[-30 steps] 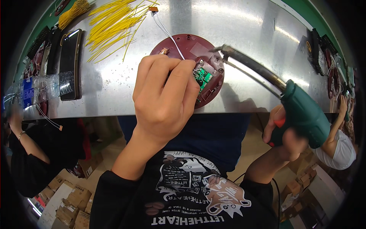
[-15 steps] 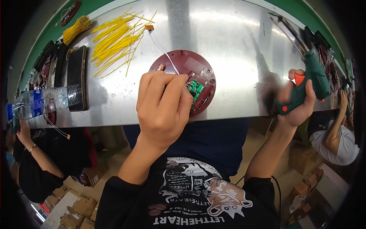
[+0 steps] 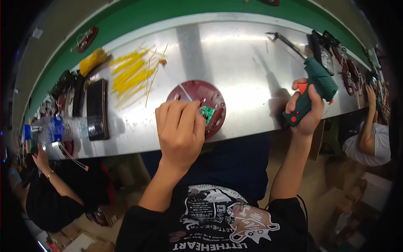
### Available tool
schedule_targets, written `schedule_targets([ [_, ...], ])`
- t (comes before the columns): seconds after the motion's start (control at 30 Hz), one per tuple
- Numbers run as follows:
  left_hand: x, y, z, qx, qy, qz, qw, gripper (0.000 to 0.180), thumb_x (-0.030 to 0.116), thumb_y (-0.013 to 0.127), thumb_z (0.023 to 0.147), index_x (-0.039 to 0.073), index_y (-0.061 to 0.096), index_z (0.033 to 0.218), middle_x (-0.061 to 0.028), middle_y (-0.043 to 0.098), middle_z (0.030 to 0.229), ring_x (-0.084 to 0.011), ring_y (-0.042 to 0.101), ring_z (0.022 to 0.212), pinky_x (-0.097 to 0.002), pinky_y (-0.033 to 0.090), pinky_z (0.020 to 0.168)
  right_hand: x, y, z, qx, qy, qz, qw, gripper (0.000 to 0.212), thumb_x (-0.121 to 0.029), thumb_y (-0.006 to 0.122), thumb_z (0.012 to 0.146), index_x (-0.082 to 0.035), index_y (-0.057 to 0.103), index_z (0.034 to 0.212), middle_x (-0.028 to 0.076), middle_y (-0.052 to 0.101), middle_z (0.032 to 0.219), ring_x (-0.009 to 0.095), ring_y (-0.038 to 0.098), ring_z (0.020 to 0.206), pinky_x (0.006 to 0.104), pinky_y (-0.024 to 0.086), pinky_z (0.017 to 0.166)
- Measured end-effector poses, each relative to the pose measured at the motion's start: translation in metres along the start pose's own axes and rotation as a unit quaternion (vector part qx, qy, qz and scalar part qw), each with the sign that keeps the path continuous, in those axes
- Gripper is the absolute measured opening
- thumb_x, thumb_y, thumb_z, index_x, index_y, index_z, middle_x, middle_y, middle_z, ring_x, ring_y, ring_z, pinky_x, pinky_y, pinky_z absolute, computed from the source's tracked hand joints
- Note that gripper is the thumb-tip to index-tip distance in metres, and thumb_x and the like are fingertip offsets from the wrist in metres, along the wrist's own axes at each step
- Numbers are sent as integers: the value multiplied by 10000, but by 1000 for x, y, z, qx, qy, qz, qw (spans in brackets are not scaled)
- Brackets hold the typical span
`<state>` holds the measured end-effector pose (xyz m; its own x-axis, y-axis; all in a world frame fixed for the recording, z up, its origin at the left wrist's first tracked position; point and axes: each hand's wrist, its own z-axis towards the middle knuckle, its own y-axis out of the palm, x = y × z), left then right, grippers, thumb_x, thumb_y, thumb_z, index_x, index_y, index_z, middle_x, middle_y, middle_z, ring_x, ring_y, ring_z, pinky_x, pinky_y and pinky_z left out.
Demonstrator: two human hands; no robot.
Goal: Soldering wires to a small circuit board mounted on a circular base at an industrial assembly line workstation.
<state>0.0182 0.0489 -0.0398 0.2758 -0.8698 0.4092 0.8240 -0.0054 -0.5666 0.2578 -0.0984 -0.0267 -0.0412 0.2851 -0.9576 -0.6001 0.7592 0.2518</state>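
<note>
Clear plastic bottle (image 3: 63, 128) with blue label lying at table's left edge, brown cardboard boxes (image 3: 105, 214) on floor below

- Overhead light strikes the metal desk (image 3: 235, 54); broad white glare runs along its far half.
- Soft shadows fall toward the near edge.
- Fisheye view bends straight edges; corners are black.
- Periphery is dim and blurred.

left hand (image 3: 180, 130) pressing on dark red round disc (image 3: 199, 107), right hand (image 3: 304, 111) gripping green glue gun (image 3: 315, 86), yellow wires (image 3: 132, 75) nearby
</note>
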Motion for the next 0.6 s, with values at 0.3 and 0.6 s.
schedule_targets([
  [0.3,8,-3,5,-39,13,76,996,189,-19,649,779,2,674,965,-119,628,912,-312,577,897,-425,432,817,0,5,-9,97,-61,53,992,313,-246,489,985,59,558,995,136,603,894,138,544,457,273,448,406],
  [0.6,2,50,141,-107,171,53,978,234,99,661,774,32,657,998,-151,611,994,-330,553,951,-449,432,846,1,11,-5,284,-122,105,945,310,-261,464,989,35,555,1010,131,600,892,153,524,467,302,472,467],
])
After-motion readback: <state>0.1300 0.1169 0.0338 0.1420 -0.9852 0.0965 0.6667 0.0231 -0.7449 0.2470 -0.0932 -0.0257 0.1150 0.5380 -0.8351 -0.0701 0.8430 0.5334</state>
